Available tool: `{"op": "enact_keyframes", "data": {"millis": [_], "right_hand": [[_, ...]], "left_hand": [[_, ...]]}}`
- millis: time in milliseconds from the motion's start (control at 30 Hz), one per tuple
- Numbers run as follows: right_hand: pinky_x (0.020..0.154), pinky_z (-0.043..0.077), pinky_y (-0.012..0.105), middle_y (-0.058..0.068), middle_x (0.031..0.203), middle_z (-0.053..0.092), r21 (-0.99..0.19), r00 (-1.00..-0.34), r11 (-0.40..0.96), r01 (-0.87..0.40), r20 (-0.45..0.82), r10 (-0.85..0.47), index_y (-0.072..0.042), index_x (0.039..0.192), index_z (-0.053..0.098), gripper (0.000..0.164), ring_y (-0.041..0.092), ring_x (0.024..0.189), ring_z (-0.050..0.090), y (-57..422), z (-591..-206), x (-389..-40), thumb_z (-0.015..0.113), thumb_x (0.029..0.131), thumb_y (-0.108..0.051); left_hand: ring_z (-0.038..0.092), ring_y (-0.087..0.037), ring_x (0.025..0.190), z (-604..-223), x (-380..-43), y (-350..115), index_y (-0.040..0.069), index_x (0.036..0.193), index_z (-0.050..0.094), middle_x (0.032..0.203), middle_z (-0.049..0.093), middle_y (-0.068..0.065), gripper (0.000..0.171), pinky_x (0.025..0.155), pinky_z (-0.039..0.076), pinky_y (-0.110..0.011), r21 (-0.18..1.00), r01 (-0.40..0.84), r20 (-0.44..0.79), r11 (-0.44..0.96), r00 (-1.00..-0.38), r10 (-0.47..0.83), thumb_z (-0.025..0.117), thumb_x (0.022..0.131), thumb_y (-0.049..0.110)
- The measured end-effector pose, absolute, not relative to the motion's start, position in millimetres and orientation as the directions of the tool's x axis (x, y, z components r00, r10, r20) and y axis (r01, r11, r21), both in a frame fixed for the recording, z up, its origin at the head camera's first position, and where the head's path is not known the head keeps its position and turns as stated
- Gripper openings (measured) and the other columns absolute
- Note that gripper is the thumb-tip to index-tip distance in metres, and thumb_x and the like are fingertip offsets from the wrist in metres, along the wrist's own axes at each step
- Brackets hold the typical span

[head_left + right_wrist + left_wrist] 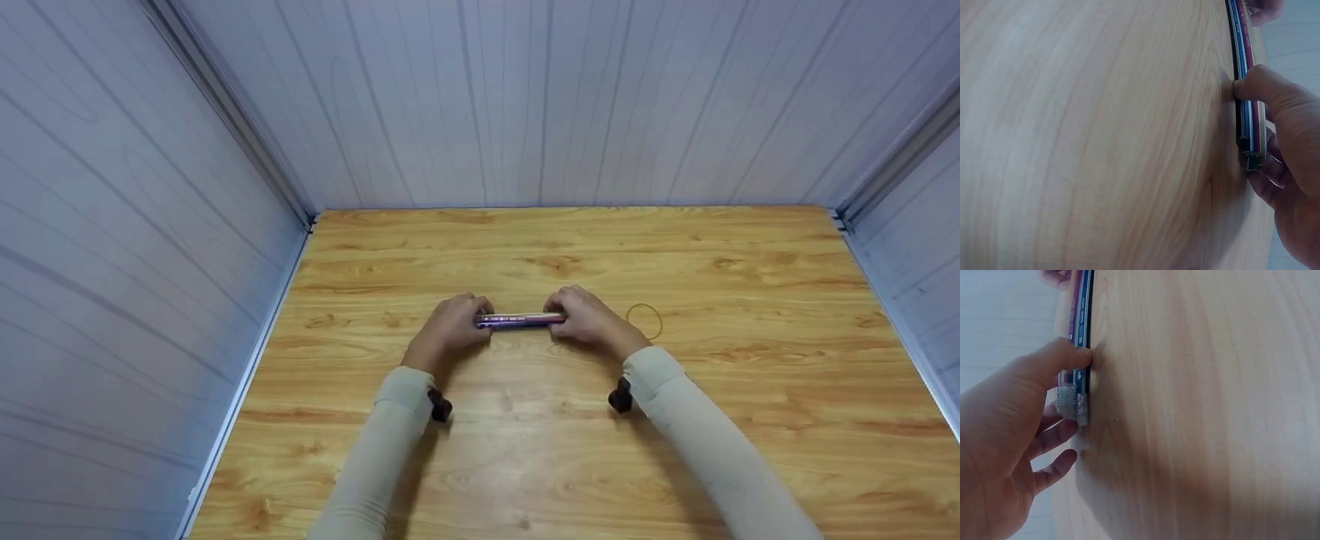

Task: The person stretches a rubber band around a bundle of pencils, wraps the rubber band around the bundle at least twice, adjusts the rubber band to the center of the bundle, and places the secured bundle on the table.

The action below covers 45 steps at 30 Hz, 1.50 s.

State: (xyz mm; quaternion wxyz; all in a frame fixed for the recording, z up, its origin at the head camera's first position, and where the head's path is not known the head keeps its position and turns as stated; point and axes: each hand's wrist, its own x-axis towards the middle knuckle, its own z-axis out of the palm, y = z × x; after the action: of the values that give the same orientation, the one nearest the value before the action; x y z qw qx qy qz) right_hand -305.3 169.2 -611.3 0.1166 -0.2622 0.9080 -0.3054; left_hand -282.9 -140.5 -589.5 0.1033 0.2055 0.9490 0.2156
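We note pencils in a bundle, on or just above the table; cannot tell which. Left hand pinches 1 end, right hand the other. We log 1 yellow band on the table, near the right hand.

A yellow-brown wood-grain tabletop is spreading below, and a thin yellow ring-shaped band is lying on it, right of centre. A pale grey-streaked back wall is rising behind; similar left and right walls are meeting it at grey corner strips.
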Motion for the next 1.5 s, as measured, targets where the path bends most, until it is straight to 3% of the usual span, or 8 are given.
{"op": "enact_keyframes", "data": {"millis": [133,267,400,700,967,1167,1300,1500], "right_hand": [[0.094,0.049,0.047,0.007,0.107,0.072,-0.592,-0.834,0.679,-0.435,-0.021,-0.552,-0.012,0.113,0.080,0.023,0.026,0.104,0.059,171,-634,-316,0.083,0.092,-0.020],[0.093,0.051,0.045,0.005,0.106,0.074,-0.556,-0.836,0.701,-0.447,-0.020,-0.549,-0.014,0.111,0.080,0.022,0.025,0.102,0.061,172,-642,-322,0.082,0.092,-0.023],[0.098,0.054,0.049,0.007,0.112,0.077,-0.542,-0.838,0.722,-0.430,-0.057,-0.542,-0.012,0.115,0.079,0.024,0.027,0.106,0.065,171,-640,-320,0.080,0.094,-0.023],[0.094,0.053,0.046,0.010,0.112,0.076,-0.557,-0.833,0.729,-0.398,-0.113,-0.541,-0.010,0.112,0.080,0.022,0.026,0.101,0.062,169,-627,-315,0.080,0.093,-0.020],[0.089,0.049,0.043,0.008,0.108,0.073,-0.561,-0.834,0.735,-0.380,-0.136,-0.535,-0.010,0.107,0.078,0.018,0.023,0.098,0.059,167,-616,-310,0.082,0.092,-0.018],[0.079,0.048,0.038,0.010,0.100,0.073,-0.577,-0.820,0.706,-0.411,-0.106,-0.563,-0.006,0.104,0.077,0.015,0.023,0.086,0.057,165,-597,-299,0.078,0.090,-0.013],[0.078,0.048,0.037,0.013,0.101,0.074,-0.582,-0.817,0.707,-0.402,-0.121,-0.564,-0.003,0.103,0.078,0.017,0.023,0.085,0.058,162,-581,-290,0.078,0.089,-0.012],[0.076,0.046,0.036,0.008,0.097,0.069,-0.572,-0.812,0.696,-0.433,-0.087,-0.577,-0.006,0.101,0.075,0.018,0.021,0.083,0.055,166,-610,-305,0.078,0.087,-0.015]], "left_hand": [[0.067,-0.027,0.102,-607,-294,-143,0.014,0.128,0.078,0.116,0.074,-0.009,0.033,0.095,0.057,-0.048,0.442,0.352,-0.125,0.825,-0.887,0.445,0.078,0.097,0.026],[0.070,-0.028,0.109,-622,-304,-145,0.015,0.132,0.076,0.123,0.076,-0.009,0.037,0.100,0.058,-0.050,0.413,0.344,-0.155,0.843,-0.886,0.438,0.078,0.098,0.030],[0.069,-0.025,0.107,-637,-313,-147,0.016,0.131,0.078,0.120,0.077,-0.006,0.039,0.099,0.059,-0.048,0.387,0.365,-0.155,0.847,-0.879,0.450,0.077,0.098,0.035],[0.065,-0.021,0.097,-638,-313,-145,0.014,0.128,0.081,0.112,0.076,-0.005,0.037,0.093,0.058,-0.044,0.382,0.369,-0.142,0.847,-0.882,0.449,0.080,0.096,0.032],[0.060,-0.020,0.091,-637,-312,-142,0.012,0.117,0.077,0.107,0.073,-0.005,0.027,0.086,0.054,-0.043,0.349,0.398,-0.152,0.848,-0.869,0.471,0.078,0.098,0.031],[0.052,-0.020,0.083,-630,-308,-140,0.014,0.102,0.071,0.092,0.064,-0.002,0.017,0.077,0.044,-0.040,0.374,0.388,-0.147,0.842,-0.872,0.467,0.077,0.095,0.027],[0.047,-0.018,0.078,-628,-307,-140,0.016,0.094,0.066,0.084,0.057,0.002,0.019,0.072,0.040,-0.037,0.381,0.403,-0.147,0.832,-0.862,0.485,0.080,0.092,0.030],[0.049,-0.019,0.078,-631,-310,-137,0.013,0.094,0.063,0.085,0.057,0.000,0.024,0.072,0.041,-0.037,0.354,0.412,-0.164,0.839,-0.856,0.490,0.079,0.092,0.031]]}}
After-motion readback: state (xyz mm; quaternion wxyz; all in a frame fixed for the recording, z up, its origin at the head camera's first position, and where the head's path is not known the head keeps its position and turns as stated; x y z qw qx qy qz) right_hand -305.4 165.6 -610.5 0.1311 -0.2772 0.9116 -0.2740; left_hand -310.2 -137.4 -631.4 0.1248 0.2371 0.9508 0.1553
